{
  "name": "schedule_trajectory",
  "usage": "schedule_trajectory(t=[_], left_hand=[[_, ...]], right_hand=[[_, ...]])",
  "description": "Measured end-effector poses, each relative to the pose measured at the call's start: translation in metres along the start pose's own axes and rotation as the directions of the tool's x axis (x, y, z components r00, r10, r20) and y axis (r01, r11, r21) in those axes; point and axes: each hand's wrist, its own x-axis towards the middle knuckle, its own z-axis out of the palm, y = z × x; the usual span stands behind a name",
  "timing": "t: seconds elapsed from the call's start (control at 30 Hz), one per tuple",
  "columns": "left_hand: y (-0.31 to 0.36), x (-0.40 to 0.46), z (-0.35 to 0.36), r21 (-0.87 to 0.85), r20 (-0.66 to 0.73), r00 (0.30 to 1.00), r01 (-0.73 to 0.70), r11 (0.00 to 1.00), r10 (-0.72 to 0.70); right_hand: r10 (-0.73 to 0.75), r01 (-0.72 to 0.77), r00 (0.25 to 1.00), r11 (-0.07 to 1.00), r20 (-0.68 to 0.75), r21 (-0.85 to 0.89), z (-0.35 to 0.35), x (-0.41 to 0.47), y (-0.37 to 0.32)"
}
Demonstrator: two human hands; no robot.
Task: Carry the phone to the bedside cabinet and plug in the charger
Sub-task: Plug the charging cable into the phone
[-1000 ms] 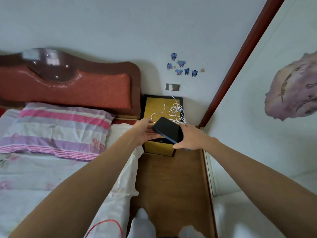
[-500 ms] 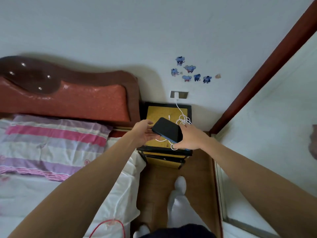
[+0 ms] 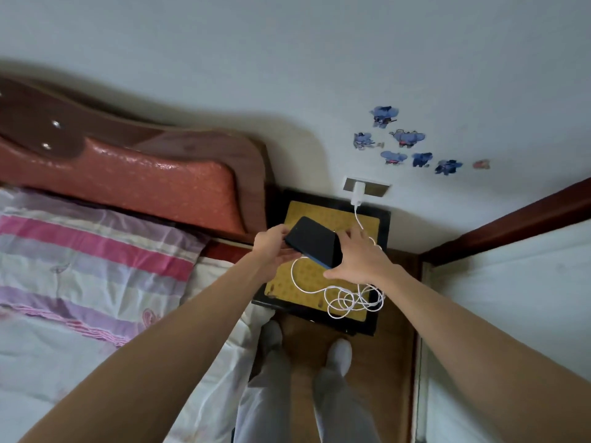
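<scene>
A dark phone (image 3: pixel 315 243) with a blue edge hangs just above the bedside cabinet (image 3: pixel 382 225), screen up. My left hand (image 3: pixel 271 249) grips its left end and my right hand (image 3: pixel 358 259) holds its right end. The cabinet has a black frame and a yellow patterned top. A white charger plug (image 3: pixel 358 191) sits in the wall socket (image 3: pixel 377 188) behind the cabinet. Its white cable (image 3: pixel 348 298) runs down past my right hand and lies in loose coils on the cabinet's near right part. The cable's free end is hidden.
The bed stands left of the cabinet, with a red padded headboard (image 3: pixel 128 174), a striped pillow (image 3: pixel 89 251) and a white sheet. A dark wooden door frame (image 3: pixel 511 219) runs along the right. My legs and white socks (image 3: pixel 339 353) stand on the wooden floor before the cabinet.
I have stepped closer and the view now looks down on the cabinet. Both hands have carried the phone over the cabinet top, and the cable coils now show in front of my right hand.
</scene>
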Motion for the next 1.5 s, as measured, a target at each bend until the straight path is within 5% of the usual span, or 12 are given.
schedule_trajectory(t=[0.37, 0.73, 1.0, 1.1, 1.23, 1.4, 1.5], left_hand=[[-0.015, 0.180, 0.017, -0.013, -0.036, 0.999, -0.022, 1.000, 0.022], [-0.052, 0.222, 0.015, 0.007, 0.090, 0.996, 0.005, 1.000, -0.005], [-0.040, 0.204, 0.000, 0.391, 0.017, 1.000, -0.030, 0.920, 0.026], [-0.046, 0.188, -0.016, 0.449, 0.100, 0.995, -0.024, 0.893, -0.024], [-0.067, 0.173, -0.035, 0.601, 0.139, 0.988, -0.029, 0.798, -0.069], [-0.095, 0.165, -0.050, 0.737, 0.221, 0.973, -0.123, 0.665, -0.065], [-0.102, 0.166, -0.053, 0.751, 0.221, 0.974, -0.143, 0.645, -0.042]], right_hand=[[0.243, -0.254, 0.951, 0.967, -0.193, -0.035, 0.093, 0.153, 0.005], [0.328, -0.361, 0.879, 0.932, -0.345, -0.033, 0.145, 0.196, 0.005], [0.326, -0.311, 0.902, 0.945, -0.281, 0.098, 0.120, 0.174, 0.022], [0.467, -0.398, 0.871, 0.853, -0.152, 0.336, 0.111, 0.158, 0.033], [0.554, -0.494, 0.832, 0.764, -0.031, 0.414, 0.124, 0.147, 0.040], [0.629, -0.545, 0.777, 0.679, -0.009, 0.492, 0.147, 0.156, 0.039], [0.638, -0.532, 0.760, 0.719, -0.123, 0.447, 0.156, 0.162, 0.038]])
